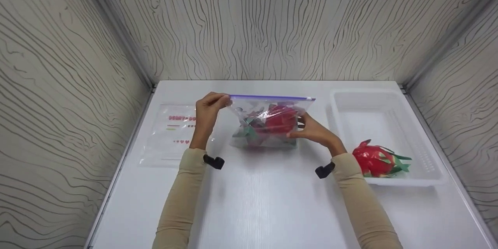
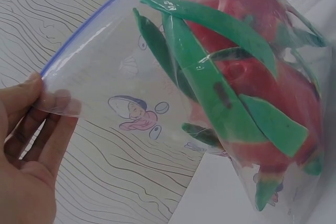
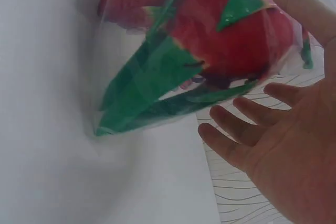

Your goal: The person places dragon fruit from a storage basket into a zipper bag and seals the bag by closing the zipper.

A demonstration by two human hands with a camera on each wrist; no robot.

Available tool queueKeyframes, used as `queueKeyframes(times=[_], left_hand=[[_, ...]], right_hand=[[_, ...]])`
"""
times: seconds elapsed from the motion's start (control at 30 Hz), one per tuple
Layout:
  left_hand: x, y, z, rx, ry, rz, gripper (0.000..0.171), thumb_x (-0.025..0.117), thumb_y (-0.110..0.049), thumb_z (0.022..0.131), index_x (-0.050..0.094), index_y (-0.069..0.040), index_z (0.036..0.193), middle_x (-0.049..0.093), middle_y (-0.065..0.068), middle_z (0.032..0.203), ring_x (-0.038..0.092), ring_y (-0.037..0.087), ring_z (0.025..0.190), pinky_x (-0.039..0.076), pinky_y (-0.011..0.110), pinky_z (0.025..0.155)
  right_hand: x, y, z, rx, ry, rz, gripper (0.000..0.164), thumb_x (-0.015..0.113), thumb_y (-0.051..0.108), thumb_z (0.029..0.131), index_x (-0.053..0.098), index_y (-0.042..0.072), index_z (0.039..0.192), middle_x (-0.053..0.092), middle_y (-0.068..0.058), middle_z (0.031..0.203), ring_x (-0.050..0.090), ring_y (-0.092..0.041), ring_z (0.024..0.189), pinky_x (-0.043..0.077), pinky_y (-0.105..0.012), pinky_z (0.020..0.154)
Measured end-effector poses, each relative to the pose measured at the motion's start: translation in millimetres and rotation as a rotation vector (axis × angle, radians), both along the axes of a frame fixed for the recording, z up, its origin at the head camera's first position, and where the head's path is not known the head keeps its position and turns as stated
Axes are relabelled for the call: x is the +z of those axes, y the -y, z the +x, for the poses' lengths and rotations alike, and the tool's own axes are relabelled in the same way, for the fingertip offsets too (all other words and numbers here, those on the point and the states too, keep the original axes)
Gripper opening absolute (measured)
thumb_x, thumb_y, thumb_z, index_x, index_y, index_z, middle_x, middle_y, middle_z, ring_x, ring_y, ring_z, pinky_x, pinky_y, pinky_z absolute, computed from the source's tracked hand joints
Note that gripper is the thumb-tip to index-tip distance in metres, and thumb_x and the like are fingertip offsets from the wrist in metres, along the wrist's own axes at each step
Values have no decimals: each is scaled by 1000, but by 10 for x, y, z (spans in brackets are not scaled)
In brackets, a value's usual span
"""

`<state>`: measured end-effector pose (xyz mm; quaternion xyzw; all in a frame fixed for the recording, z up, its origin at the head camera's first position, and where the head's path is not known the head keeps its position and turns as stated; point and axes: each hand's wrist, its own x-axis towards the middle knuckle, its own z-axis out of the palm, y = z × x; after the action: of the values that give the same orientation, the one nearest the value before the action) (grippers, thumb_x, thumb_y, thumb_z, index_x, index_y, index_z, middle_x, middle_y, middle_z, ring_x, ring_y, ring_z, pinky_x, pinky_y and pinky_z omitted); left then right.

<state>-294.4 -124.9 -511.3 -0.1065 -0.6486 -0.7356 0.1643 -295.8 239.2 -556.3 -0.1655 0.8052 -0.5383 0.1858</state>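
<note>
A clear slider bag with a purple zip strip stands in the middle of the table. Inside it are red dragon fruits with green leafy scales, apparently two. My left hand pinches the bag's upper left corner at the end of the strip, as the left wrist view confirms. Against the bag's right side rests my right hand, its fingers spread and fairly straight, thumb in front of the plastic and fingers behind. The white slider sits near the strip's right end.
To the right stands a white plastic basket with another dragon fruit in its near left part. A flat clear bag with red print lies left of my left wrist. Wood-patterned walls enclose the table on the back and sides.
</note>
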Motion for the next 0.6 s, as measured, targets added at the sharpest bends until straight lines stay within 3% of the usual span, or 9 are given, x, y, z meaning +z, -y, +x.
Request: queueKeyframes(times=[0.27,0.37,0.47,0.6], left_hand=[[-15,-12,-1,9,21,4,14,74,-6,99,79,5,107,73,4,95,75,16,91,64,32,94],[-21,-15,-3,7,40,7,15,74,-7,100,78,4,110,74,3,97,75,16,92,63,31,95],[-29,-5,9,0,61,-8,20,72,-9,102,76,2,118,74,3,102,75,16,96,62,31,98],[-91,30,42,-50,94,-71,33,67,-16,106,68,-3,136,72,7,119,72,19,113,56,35,110]], right_hand=[[-177,154,103,-89,-7,-2,122,93,29,82,8,11,168,32,-22,168,37,-42,155,31,-56,130],[-195,174,129,-104,-13,-20,116,93,25,82,13,13,166,41,-22,161,47,-41,146,41,-53,123],[-213,181,129,-113,-21,-36,110,93,23,83,18,13,163,50,-21,153,55,-36,135,51,-43,112],[-237,172,117,-127,-32,-47,109,93,24,83,19,13,162,55,-20,147,59,-31,127,54,-31,102]])
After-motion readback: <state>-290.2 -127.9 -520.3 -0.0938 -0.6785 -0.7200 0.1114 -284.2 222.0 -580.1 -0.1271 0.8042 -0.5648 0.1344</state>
